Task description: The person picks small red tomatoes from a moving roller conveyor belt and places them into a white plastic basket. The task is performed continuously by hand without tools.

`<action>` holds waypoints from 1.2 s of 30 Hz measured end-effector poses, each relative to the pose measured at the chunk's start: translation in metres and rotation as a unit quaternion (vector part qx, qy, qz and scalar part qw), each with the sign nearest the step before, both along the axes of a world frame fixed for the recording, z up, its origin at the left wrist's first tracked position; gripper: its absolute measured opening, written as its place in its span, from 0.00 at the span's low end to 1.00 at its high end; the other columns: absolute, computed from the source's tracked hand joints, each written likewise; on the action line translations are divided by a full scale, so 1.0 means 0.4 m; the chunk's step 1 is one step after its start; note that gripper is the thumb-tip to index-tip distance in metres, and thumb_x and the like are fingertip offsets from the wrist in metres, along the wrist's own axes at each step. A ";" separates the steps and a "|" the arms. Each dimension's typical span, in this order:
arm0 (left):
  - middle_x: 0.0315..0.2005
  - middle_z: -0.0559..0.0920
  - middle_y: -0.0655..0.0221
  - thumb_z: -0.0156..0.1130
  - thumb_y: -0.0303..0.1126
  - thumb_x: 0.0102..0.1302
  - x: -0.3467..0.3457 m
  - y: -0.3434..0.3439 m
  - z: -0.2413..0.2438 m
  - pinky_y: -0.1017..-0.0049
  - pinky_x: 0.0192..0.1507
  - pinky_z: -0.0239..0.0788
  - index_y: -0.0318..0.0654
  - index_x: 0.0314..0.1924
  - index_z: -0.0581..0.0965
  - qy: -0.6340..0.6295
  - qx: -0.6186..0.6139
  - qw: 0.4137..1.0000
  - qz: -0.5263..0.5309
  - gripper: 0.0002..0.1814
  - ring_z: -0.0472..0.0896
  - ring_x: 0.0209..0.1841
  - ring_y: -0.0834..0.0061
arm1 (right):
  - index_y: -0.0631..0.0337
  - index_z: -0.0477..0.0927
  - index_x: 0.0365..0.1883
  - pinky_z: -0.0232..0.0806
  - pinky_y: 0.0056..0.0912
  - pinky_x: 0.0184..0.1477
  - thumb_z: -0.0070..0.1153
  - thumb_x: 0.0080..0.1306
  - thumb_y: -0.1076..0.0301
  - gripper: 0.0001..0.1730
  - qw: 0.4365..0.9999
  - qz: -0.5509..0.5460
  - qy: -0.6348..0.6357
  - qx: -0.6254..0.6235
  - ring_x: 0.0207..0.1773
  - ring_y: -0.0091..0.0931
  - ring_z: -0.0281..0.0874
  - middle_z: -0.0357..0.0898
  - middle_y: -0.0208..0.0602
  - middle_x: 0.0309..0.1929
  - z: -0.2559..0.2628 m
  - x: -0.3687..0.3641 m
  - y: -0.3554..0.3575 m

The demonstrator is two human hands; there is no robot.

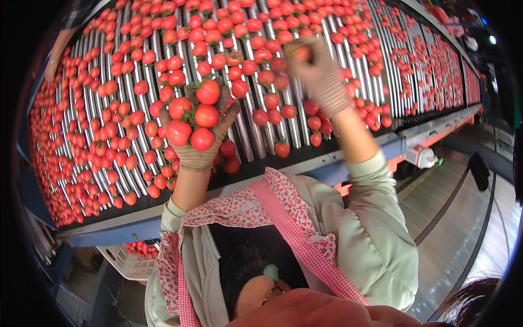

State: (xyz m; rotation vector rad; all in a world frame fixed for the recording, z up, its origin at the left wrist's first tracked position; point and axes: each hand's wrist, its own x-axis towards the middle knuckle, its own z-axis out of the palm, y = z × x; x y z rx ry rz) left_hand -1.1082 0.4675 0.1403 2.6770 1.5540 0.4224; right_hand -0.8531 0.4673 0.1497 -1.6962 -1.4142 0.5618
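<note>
My left hand [200, 151], in a dirty knit glove, is palm up over the metal rollers [245, 141] of a conveyor. It holds a cluster of several red tomatoes [206, 115] with green stems. My right hand [318, 69], gloved too and blurred by motion, is above the rollers further right. Its fingers curl around one red tomato [301, 54]; blur hides the exact grip. Many loose tomatoes [239, 88] lie on the rollers around and between both hands.
A blue and metal conveyor edge [118, 229] runs before my body. Below it at left stands a white plastic crate [127, 267] of tomatoes. A white bottle [421, 157] is beside the frame at right. Another person's forearm [58, 51] reaches over the conveyor at upper left.
</note>
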 end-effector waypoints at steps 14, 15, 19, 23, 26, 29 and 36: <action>0.49 0.80 0.74 0.77 0.48 0.53 -0.235 -0.145 0.034 0.61 0.60 0.63 0.44 0.57 0.72 -0.496 -0.191 0.844 0.067 0.35 0.78 0.52 0.71 | 0.64 0.74 0.48 0.67 0.27 0.29 0.58 0.63 0.71 0.15 0.991 -0.129 -0.018 -0.022 0.27 0.22 0.72 0.73 0.30 0.32 -0.045 -0.005 -0.139; 0.50 0.79 0.74 0.79 0.47 0.51 -0.286 -0.157 0.048 0.62 0.60 0.63 0.42 0.57 0.70 -0.441 -0.154 0.880 0.085 0.38 0.77 0.52 0.72 | 0.62 0.76 0.49 0.69 0.29 0.35 0.59 0.62 0.69 0.16 0.981 -0.130 -0.122 -0.074 0.33 0.25 0.76 0.77 0.34 0.36 -0.089 0.093 -0.144; 0.51 0.79 0.74 0.80 0.49 0.49 -0.492 -0.214 0.083 0.64 0.62 0.60 0.43 0.55 0.70 -0.319 -0.024 0.926 0.202 0.38 0.75 0.55 0.74 | 0.53 0.78 0.58 0.72 0.42 0.55 0.60 0.58 0.66 0.27 0.922 -0.110 -0.299 -0.221 0.53 0.40 0.81 0.83 0.46 0.50 -0.217 0.355 -0.182; 0.52 0.81 0.76 0.73 0.53 0.56 -0.800 -0.340 -0.019 0.67 0.66 0.58 0.44 0.61 0.70 -0.323 -0.007 0.883 0.340 0.38 0.75 0.59 0.75 | 0.49 0.71 0.64 0.70 0.45 0.59 0.58 0.57 0.63 0.33 0.895 -0.098 -0.337 -0.277 0.58 0.46 0.77 0.78 0.48 0.56 -0.222 0.292 -0.180; 0.65 0.68 0.67 0.60 0.56 0.65 -1.028 -0.473 -0.093 0.46 0.69 0.53 0.45 0.67 0.65 -0.808 0.002 0.535 0.248 0.37 0.63 0.68 0.61 | 0.49 0.74 0.61 0.68 0.45 0.63 0.57 0.56 0.65 0.30 0.837 -0.102 -0.425 -0.329 0.61 0.48 0.74 0.72 0.50 0.62 -0.279 0.354 -0.235; 0.69 0.63 0.62 0.54 0.58 0.66 -1.161 -0.584 -0.085 0.28 0.66 0.49 0.45 0.68 0.64 -0.922 0.022 0.341 0.179 0.37 0.57 0.71 0.50 | 0.54 0.77 0.56 0.66 0.45 0.65 0.59 0.54 0.65 0.28 0.828 -0.071 -0.412 -0.373 0.62 0.49 0.72 0.71 0.51 0.62 -0.264 0.371 -0.247; 0.65 0.68 0.61 0.54 0.51 0.66 -1.378 -0.675 -0.269 0.44 0.61 0.61 0.43 0.67 0.66 -0.730 0.088 0.315 0.600 0.33 0.66 0.66 0.53 | 0.60 0.83 0.43 0.72 0.45 0.50 0.63 0.56 0.54 0.22 0.884 -0.196 -0.359 -0.227 0.47 0.45 0.82 0.83 0.52 0.41 -0.144 0.193 -0.200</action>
